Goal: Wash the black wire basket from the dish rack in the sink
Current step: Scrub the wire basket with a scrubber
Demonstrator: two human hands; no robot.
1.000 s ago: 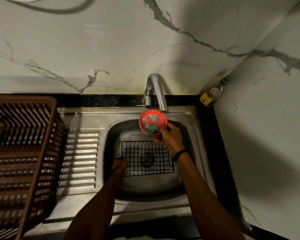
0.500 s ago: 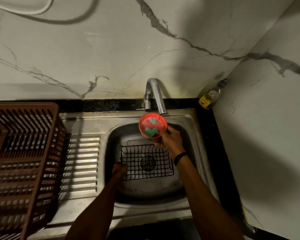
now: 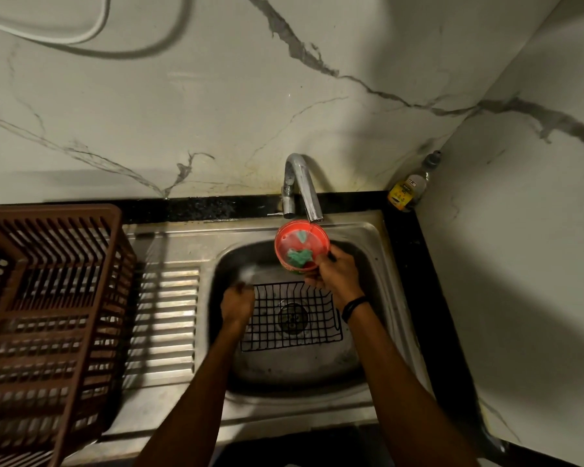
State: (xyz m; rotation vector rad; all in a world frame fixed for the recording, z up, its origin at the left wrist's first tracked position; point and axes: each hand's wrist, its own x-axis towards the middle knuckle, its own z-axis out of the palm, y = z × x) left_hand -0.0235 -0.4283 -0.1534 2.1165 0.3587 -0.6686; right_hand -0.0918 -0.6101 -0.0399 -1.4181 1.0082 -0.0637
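Note:
The black wire basket (image 3: pixel 294 318) lies flat in the steel sink (image 3: pixel 321 365), over the drain. My left hand (image 3: pixel 237 303) grips the basket's left edge with curled fingers. My right hand (image 3: pixel 336 273) holds a small red tub (image 3: pixel 299 246) by its near side, up under the tap (image 3: pixel 300 187). Inside the tub sits a green scrub pad (image 3: pixel 299 257). A thin stream of water runs from the spout into the tub.
A brown plastic dish rack (image 3: pixel 48 318) stands on the ribbed drainboard (image 3: pixel 166 318) at the left. A small yellow-labelled bottle (image 3: pixel 408 188) sits in the back right corner by the marble wall. A white cable (image 3: pixel 64 35) hangs on the wall above.
My left hand has shifted a little up along the basket's left edge. The red tub stays under the tap. The view has tilted slightly upward.

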